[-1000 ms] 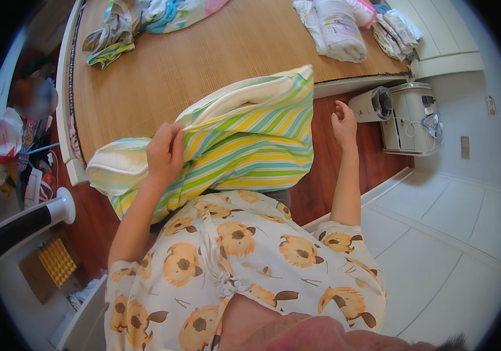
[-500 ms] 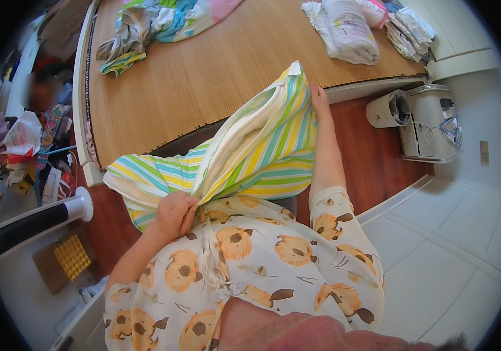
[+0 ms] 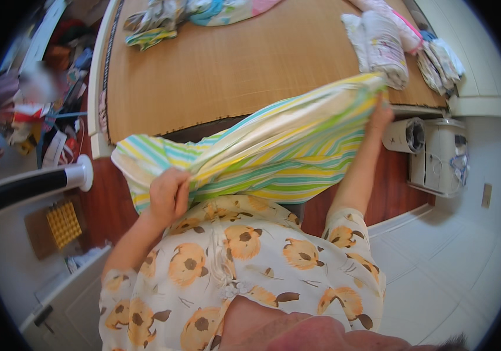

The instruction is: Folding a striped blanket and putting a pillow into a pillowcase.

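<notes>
A cloth striped in green, yellow, turquoise and white (image 3: 285,164), with a cream inner side along its upper fold, is stretched in front of my body. My left hand (image 3: 170,193) is closed on its near edge, left of centre, close to my waist. Out to the right, my right hand (image 3: 381,117) grips the raised right end; its fingers are partly behind the fabric and blurred. The left end of the cloth hangs loose past my left hand. Whether it is a cover or a garment I cannot tell.
Ahead lies a bed with a tan mat (image 3: 250,64). On it are a crumpled colourful cloth pile (image 3: 163,20), a rolled white quilt (image 3: 384,50) and folded clothes (image 3: 439,64). A bin (image 3: 400,136) and white cabinet (image 3: 438,167) stand right, a tower fan (image 3: 34,186) left.
My right hand has moved outward to the right, pulling the striped cloth wider and flatter. My left hand keeps its hold near my waist. The view has shifted slightly.
</notes>
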Tool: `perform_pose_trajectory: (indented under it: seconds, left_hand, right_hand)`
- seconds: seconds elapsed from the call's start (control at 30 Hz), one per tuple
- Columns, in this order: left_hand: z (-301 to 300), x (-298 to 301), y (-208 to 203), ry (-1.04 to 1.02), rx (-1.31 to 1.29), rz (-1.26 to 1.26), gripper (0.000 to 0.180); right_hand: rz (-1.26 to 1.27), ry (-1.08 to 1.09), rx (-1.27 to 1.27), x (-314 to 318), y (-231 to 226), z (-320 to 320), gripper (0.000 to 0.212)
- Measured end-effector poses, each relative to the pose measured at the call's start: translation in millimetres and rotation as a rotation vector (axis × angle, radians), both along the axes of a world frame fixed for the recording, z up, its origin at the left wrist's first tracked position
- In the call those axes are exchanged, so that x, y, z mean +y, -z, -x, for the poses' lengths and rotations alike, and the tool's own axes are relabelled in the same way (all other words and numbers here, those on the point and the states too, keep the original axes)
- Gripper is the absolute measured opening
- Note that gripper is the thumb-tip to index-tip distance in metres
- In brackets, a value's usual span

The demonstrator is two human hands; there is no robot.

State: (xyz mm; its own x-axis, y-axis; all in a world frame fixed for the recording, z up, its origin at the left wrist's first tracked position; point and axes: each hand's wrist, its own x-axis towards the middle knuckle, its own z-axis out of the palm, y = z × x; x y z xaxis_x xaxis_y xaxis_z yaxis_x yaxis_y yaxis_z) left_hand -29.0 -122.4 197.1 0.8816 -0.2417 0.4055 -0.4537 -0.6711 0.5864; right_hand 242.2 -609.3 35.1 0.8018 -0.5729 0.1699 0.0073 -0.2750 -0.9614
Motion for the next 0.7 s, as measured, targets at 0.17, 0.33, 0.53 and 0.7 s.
perform_pose_trajectory:
  seconds: [0.17, 0.33, 0.53, 0.7]
  left_hand:
    - [-69.7, -32.1, -14.9, -0.345, 0.006, 0.284, 0.012]
    - [-134.5, -68.9, 10.3, -0.142, -0.016, 0.285, 0.009]
    - [-96.0, -75.4, 6.7, 0.050, 0.005, 0.347, 0.010]
    - [-78.7, -16.7, 20.4, 0.197, -0.036, 0.082, 0.042]
  right_hand:
    - [0.396, 0.146, 0.142, 17.4, -104.8, 3.3, 0.037]
    - [0.198, -0.504, -0.201, 109.2, -121.9, 32.2, 0.057]
    - [0.592, -1.248, 0.033, 250.7, -150.6, 110.7, 0.056]
    - [0.739, -1.443, -0.025, 257.1, -144.2, 117.9, 0.022]
